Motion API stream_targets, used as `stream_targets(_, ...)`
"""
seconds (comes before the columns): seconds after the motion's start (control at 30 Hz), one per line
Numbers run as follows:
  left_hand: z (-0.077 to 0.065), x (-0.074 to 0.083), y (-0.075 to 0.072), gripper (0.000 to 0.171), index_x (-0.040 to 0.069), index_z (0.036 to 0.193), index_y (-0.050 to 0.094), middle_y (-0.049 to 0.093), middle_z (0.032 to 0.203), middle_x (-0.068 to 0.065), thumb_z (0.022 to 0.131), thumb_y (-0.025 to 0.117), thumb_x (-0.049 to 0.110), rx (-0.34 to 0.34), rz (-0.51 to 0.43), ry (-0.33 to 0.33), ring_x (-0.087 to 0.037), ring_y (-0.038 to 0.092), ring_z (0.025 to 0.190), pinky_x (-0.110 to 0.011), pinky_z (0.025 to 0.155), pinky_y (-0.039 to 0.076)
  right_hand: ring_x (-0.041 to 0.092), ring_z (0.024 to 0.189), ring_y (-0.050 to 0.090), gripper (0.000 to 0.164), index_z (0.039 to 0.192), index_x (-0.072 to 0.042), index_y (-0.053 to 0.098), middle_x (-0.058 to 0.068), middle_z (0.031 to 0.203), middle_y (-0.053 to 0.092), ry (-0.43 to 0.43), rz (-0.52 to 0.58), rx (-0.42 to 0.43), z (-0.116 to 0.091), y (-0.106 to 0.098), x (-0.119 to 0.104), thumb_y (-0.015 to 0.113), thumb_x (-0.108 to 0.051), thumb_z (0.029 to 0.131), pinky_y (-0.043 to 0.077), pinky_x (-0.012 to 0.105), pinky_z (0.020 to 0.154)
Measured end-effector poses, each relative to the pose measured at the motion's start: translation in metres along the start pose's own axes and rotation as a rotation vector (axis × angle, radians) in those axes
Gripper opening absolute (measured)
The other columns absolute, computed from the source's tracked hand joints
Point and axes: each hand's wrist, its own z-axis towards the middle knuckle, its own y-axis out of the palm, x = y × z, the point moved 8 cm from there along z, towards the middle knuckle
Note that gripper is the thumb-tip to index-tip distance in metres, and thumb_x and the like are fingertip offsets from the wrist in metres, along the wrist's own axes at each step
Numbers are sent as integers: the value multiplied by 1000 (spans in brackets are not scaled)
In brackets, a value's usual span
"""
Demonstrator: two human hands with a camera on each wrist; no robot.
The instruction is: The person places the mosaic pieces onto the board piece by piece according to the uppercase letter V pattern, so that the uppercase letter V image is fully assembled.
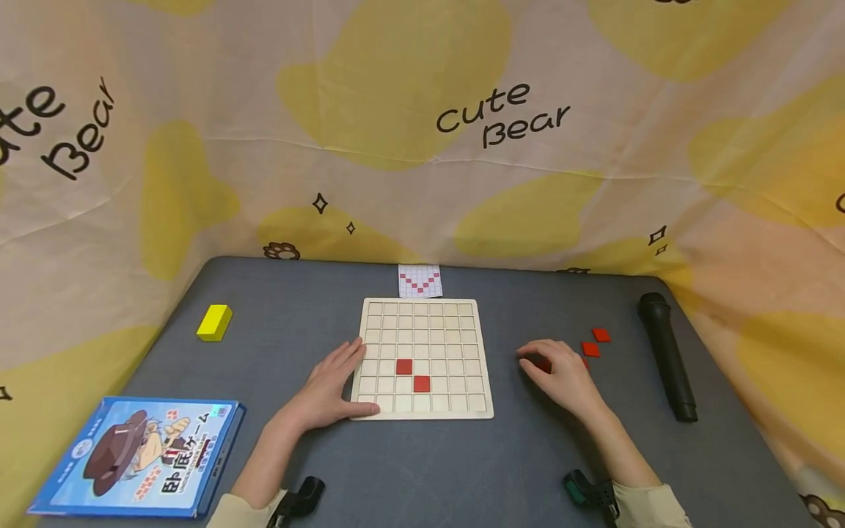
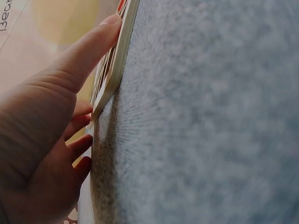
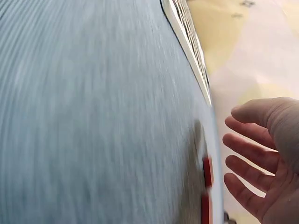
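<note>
A wooden grid board (image 1: 422,308) lies mid-table with two red tiles (image 1: 404,367) in its lower cells, set diagonally. My left hand (image 1: 333,385) rests flat against the board's left edge, thumb at the front corner. In the left wrist view the straight fingers (image 2: 79,51) lie along the board edge (image 2: 117,60). My right hand (image 1: 561,375) hovers right of the board with relaxed fingers over a loose red tile (image 1: 543,364). The right wrist view shows its spread fingers (image 3: 252,151) holding nothing, above red tiles (image 3: 207,170).
Two more red tiles (image 1: 595,342) lie beyond my right hand. A pattern card (image 1: 419,281) sits behind the board. On the grey table (image 1: 462,469) are a yellow block (image 1: 214,322) far left, a blue box (image 1: 138,455) front left and a black cylinder (image 1: 667,356) on the right.
</note>
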Motion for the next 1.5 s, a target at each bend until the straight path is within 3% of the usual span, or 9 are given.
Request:
stream_targets(0.23, 0, 0, -2, 104, 1, 151, 32, 24, 159, -14, 75, 80, 53, 3, 4, -8, -39, 18, 145, -65, 108, 20, 32, 99, 60, 19, 101, -8, 74, 8, 103, 69, -5, -53, -23, -11, -15, 17, 77, -9, 82, 45, 52, 87)
stream_targets(0.4, 0, 0, -2, 104, 1, 151, 32, 24, 159, -15, 74, 80, 53, -3, -2, -12, -39, 17, 145, -65, 108, 19, 36, 105, 58, 24, 104, -6, 73, 13, 109, 67, 36, -81, -63, -17, -17, 25, 78, -10, 81, 40, 58, 91)
stream_targets(0.87, -2, 1, -3, 105, 1, 152, 30, 22, 160, -15, 75, 80, 52, -30, -1, -8, -39, 16, 145, -65, 107, 19, 34, 103, 57, 24, 98, -7, 72, 12, 108, 67, 55, -96, -45, -22, -19, 34, 82, -15, 78, 44, 53, 88)
stream_targets(1.17, -2, 0, -3, 106, 3, 153, 30, 22, 160, -13, 74, 80, 53, -22, 2, -12, -38, 17, 146, -64, 108, 19, 35, 105, 57, 19, 94, -10, 73, 12, 109, 67, 49, -55, -49, -12, -13, 25, 82, -17, 79, 41, 55, 92)
stream_targets(1.5, -1, -2, -2, 105, 3, 152, 31, 23, 160, -13, 74, 80, 53, -18, -4, -4, -38, 17, 146, -64, 108, 19, 32, 108, 56, 20, 95, -13, 73, 7, 111, 67, 38, 4, -77, 11, 17, -1, 83, -20, 79, 41, 52, 94)
